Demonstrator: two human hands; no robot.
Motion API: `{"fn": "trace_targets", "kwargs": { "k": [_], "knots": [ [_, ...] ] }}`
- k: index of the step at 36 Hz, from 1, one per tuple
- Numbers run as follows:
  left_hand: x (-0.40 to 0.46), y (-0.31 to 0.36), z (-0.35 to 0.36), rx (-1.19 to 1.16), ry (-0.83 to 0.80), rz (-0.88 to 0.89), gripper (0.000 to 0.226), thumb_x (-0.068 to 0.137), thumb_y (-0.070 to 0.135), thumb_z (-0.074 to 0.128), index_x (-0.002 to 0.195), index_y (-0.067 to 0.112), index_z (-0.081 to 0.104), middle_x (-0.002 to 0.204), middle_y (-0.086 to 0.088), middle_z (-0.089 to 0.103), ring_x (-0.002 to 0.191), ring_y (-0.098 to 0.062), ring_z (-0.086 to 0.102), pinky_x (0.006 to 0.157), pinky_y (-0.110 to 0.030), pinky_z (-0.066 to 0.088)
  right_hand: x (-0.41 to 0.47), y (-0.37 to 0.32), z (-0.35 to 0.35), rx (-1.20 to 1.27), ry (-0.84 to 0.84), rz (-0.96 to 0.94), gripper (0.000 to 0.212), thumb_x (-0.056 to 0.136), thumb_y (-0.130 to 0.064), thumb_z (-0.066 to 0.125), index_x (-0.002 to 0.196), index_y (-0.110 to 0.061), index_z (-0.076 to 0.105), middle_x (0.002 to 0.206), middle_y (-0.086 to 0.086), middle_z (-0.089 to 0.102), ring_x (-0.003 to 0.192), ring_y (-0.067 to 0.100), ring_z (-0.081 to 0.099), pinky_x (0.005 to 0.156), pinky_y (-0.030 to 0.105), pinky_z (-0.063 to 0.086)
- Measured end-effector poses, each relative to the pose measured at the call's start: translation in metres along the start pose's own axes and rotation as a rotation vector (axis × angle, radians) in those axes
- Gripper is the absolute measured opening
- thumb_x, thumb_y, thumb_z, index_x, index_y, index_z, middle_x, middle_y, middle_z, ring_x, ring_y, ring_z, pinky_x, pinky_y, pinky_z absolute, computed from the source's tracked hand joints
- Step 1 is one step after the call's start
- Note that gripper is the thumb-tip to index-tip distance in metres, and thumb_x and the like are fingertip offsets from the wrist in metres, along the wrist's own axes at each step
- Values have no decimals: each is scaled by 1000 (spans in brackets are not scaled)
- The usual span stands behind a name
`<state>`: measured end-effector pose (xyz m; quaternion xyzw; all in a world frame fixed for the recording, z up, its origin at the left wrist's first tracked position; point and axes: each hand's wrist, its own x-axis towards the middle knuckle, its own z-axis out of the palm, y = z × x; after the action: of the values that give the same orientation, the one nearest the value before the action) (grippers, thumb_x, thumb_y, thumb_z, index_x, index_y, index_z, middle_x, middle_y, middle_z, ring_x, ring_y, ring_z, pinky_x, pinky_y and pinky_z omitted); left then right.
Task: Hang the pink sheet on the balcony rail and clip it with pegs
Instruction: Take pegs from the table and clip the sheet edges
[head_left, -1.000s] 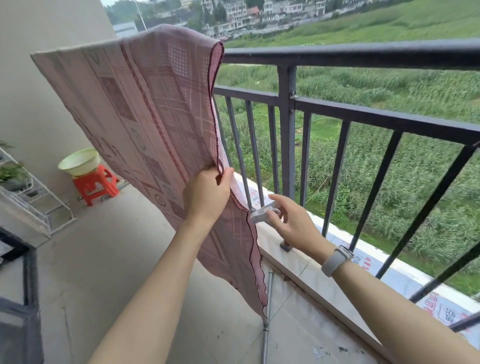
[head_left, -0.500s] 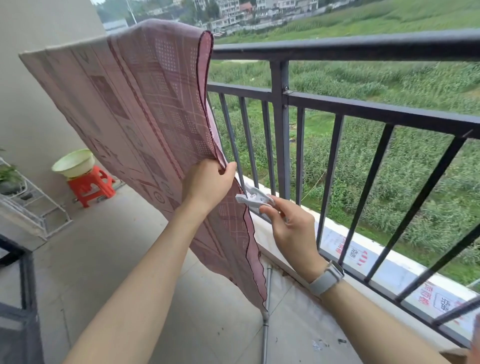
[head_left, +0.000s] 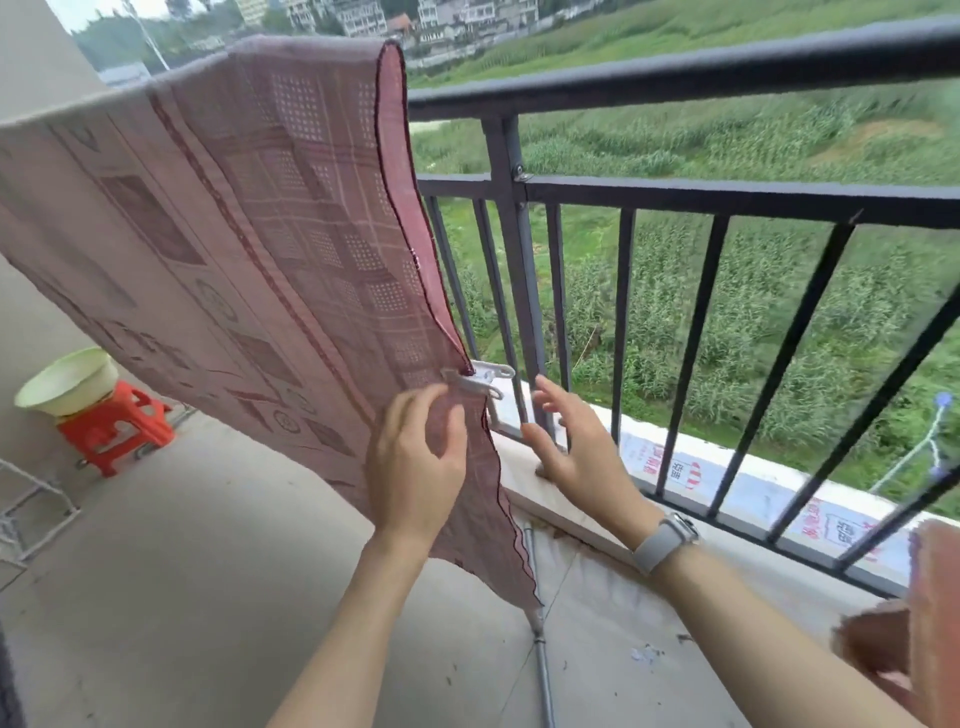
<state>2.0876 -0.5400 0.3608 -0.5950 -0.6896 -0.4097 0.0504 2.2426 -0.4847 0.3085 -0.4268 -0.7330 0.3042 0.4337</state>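
Soft, light pink sheet (head_left: 249, 223) draped over the balcony rail (head_left: 675, 78), a white peg (head_left: 475, 382) clipped on its hemmed edge; the left hand (head_left: 415, 467) at six o'clock of the peg and the right hand (head_left: 576, 447) at four o'clock both have relaxed fingers, gripping nothing.

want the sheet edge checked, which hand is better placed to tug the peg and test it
Right. The right hand is open beside the white peg, on the side its handles point. The left hand lies against the pink sheet below the peg.
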Motion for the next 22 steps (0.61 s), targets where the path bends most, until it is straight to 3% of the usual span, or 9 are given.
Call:
{"fn": "trace_targets", "kwargs": {
  "k": [4, 6, 8, 11, 14, 18, 22],
  "knots": [
    [-59, -21, 38, -41, -235, 86, 36, 84, 34, 44, 109, 14, 60, 108, -3, 60, 103, -20, 54, 90, -25, 35, -59, 30, -4, -173, 111, 154, 40, 90, -26, 46, 127, -11, 49, 118, 1, 57, 112, 17, 50, 98, 25, 36],
    [-88, -24, 60, -54, -398, 149, 38, 82, 34, 44, 111, 14, 59, 109, -4, 60, 104, -23, 53, 91, -27, 33, -101, 47, -3, -260, 166, 258, 36, 90, -26, 44, 120, -9, 54, 114, 3, 60, 109, 21, 53, 97, 25, 37],
    [-114, -21, 80, -65, -552, 197, 43, 80, 34, 44, 113, 12, 59, 113, -6, 60, 108, -24, 52, 93, -32, 36, -149, 62, -3, -310, 202, 397, 39, 87, -28, 39, 114, -6, 57, 107, 11, 63, 102, 28, 57, 93, 33, 43],
    [-160, -7, 108, -104, -787, 319, 46, 79, 34, 45, 116, 10, 58, 116, -10, 60, 109, -29, 55, 93, -43, 46, -229, 72, -9, -382, 300, 620, 31, 85, -13, 44, 110, -1, 59, 105, 17, 63, 100, 35, 57, 91, 46, 46],
    [-211, 17, 131, -141, -1024, 448, 44, 84, 30, 50, 123, 10, 52, 119, -11, 57, 109, -31, 53, 91, -45, 46, -313, 66, -20, -476, 434, 875, 31, 89, -9, 44, 117, -4, 57, 118, 14, 59, 113, 30, 50, 100, 40, 38],
    [-289, 57, 149, -194, -1281, 682, 45, 88, 27, 51, 129, 9, 45, 125, -11, 51, 115, -31, 48, 93, -44, 43, -418, 57, -40, -647, 570, 1166, 41, 85, -23, 32, 109, -7, 61, 107, 10, 63, 101, 32, 54, 91, 37, 41],
    [-356, 98, 151, -199, -1501, 861, 53, 93, 29, 45, 141, 14, 28, 146, -9, 31, 134, -28, 28, 106, -44, 31, -493, 50, -68, -851, 649, 1396, 28, 79, -5, 57, 106, -6, 62, 104, 16, 63, 98, 38, 54, 84, 45, 45]
  ]
}}
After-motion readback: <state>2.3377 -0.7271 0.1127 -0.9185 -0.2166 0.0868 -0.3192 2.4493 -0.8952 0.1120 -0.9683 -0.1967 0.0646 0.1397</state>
